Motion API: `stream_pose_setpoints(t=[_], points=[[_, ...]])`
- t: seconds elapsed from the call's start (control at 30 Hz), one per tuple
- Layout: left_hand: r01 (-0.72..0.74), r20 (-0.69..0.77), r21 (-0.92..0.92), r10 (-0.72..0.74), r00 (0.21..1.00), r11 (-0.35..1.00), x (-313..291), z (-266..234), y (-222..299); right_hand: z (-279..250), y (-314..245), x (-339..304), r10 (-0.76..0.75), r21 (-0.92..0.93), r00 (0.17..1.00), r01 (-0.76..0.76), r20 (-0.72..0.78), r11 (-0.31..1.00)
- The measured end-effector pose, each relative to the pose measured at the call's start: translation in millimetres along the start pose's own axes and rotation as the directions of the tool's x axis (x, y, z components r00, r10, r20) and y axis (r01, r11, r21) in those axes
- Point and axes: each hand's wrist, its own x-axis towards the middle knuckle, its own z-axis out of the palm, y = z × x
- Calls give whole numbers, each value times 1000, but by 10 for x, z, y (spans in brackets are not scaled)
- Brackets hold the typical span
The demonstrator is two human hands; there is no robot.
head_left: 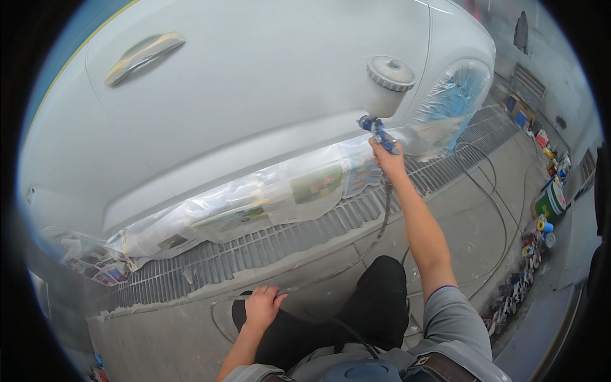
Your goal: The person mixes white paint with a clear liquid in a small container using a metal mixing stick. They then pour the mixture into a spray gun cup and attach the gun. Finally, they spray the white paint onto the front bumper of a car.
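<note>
Right grip (388,159) wrapped tight round the spray gun (380,132) handle; top-heavy with that cup (389,86), hold low. Left hand (262,307) rests open on knee.

A car paint workshop: masked car (254,95), floor grating (267,248), spray gun (382,130)

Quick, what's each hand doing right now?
Left hand: open, resting on the knee.
Right hand: closed around the spray gun.

Blue spray gun (380,135) with white lidded cup on top, upright, nozzle close to grey car door (254,83)
</note>
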Motion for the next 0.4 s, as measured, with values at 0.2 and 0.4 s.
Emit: stream_pose_setpoints(t=[0.2, 0.4], points=[[-34, 7, -6, 34, 999, 999, 164, 108, 331, -795, -30, 288, 6, 4, 979, -5, -202, 1000], [-16, 24, -5, 16, 1000, 1000, 281, 145, 536, -1466, -35, 598, -47, -91, 940, 17, -337, 996]])
